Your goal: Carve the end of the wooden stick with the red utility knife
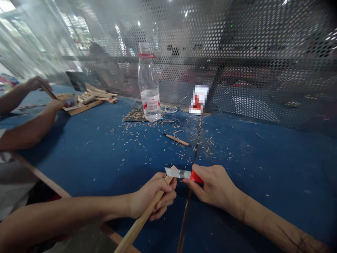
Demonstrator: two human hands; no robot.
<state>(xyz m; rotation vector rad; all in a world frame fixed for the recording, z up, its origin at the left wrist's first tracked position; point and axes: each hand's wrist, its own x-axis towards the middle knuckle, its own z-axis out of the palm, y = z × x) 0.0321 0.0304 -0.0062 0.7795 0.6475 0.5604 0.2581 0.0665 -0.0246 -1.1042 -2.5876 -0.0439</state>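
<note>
My left hand (158, 196) is closed around a wooden stick (143, 218), which slants from the bottom edge up to its tip just past my fingers. In my right hand (216, 182) is a utility knife (196, 176) with a red handle, its steel blade pointing left. The blade lies across the stick near the tip, close to my left thumb. Whether the edge bites into the wood cannot be made out. Beyond my hands, a small wood-handled tool (177, 140) with a dark tip rests among pale shavings.
A clear plastic bottle (150, 84) stands on the blue table (258, 158), beside a dark board (131, 115) strewn with shavings. Wood pieces (96, 95) are piled at the left, near another person's hands (54, 105). A perforated metal screen (237, 56) rises behind.
</note>
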